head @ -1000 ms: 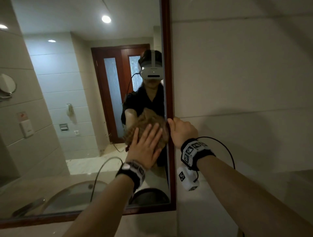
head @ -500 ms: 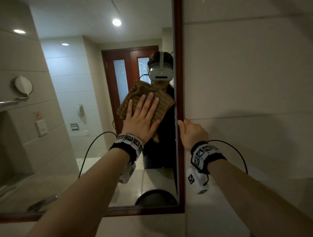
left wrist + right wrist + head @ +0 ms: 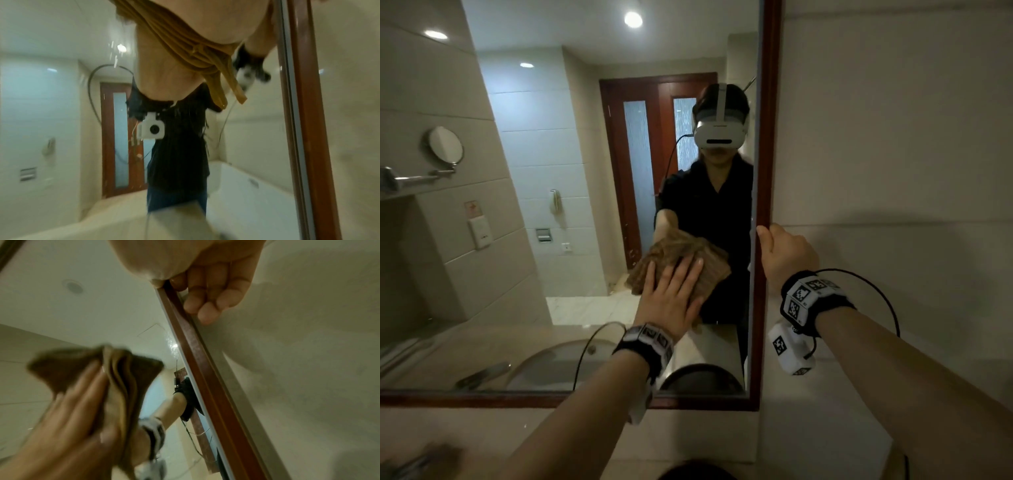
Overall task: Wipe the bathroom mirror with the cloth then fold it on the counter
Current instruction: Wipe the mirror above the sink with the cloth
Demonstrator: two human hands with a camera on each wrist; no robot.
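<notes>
Left hand (image 3: 671,298) flat, fingers straight, pressing cloth (image 3: 681,260) on mirror (image 3: 585,205) near its right edge. Right hand (image 3: 787,253) curled round frame (image 3: 768,137). Risk: bunched cloth could slip from under the open palm and drop.

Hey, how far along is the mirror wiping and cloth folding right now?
Done: I cannot tell how much glass is already clean. In hand: the left hand presses the brown cloth flat against the mirror near its right side, while the right hand grips the wooden frame. Left: finishing the wipe, then folding the cloth on the counter; it is bunched, not folded.
</notes>
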